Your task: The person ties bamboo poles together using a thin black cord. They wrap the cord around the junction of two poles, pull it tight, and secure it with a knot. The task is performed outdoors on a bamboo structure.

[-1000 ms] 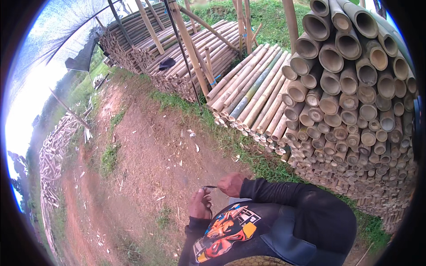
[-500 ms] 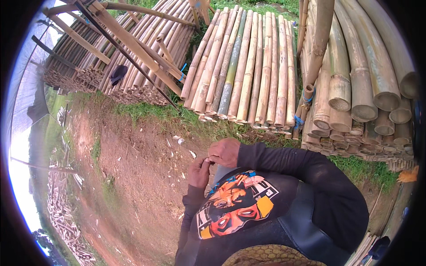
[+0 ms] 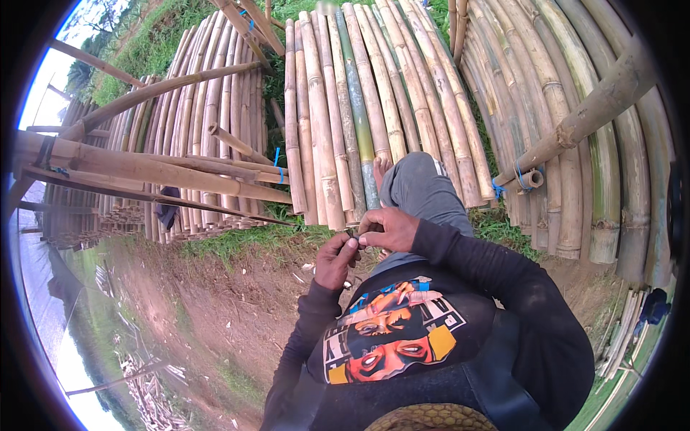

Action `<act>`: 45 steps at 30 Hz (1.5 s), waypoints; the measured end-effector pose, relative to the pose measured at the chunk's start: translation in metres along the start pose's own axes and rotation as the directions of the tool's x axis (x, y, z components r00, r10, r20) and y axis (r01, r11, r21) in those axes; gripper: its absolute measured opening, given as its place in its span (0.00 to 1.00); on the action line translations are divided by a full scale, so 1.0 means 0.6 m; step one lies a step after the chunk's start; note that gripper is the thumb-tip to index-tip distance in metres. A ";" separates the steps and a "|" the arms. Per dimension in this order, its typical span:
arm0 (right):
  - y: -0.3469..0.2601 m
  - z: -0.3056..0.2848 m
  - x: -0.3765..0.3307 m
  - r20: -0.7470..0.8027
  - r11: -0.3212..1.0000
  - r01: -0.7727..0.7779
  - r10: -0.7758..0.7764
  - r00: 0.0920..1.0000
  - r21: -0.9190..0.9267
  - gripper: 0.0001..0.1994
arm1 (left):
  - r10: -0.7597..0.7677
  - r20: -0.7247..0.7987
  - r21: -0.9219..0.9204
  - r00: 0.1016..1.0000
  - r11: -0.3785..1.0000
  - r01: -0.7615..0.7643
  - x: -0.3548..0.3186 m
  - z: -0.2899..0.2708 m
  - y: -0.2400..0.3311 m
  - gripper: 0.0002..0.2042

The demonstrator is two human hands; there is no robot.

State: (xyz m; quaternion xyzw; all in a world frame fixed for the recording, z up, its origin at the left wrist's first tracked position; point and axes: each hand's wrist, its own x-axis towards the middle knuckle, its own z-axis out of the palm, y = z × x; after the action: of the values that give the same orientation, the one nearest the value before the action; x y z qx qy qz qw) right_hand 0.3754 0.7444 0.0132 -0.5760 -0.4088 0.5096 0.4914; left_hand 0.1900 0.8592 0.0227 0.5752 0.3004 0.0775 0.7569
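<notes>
Bamboo poles (image 3: 338, 122) close ahead.

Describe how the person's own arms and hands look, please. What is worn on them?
Both arms wear long, dark, close-fitting sleeves that end at the wrists. The left hand and the right hand are bare: no gloves, and no ring or watch that I can make out. The sleeves belong to a dark shirt with a bright orange, yellow and blue print on the chest.
</notes>
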 end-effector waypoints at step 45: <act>-0.679 -0.854 0.869 -0.011 0.655 0.414 -0.541 0.841 -0.632 0.06 | -0.184 -0.118 -0.423 0.976 0.898 0.118 1.032 -0.047 0.898 0.06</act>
State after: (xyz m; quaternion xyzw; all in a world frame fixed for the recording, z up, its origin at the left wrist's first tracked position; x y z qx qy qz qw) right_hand 0.9707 1.2491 0.3157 -0.6211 -0.6362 0.1426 0.4350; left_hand 0.7980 1.3449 0.2863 0.3691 0.3792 0.1246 0.8393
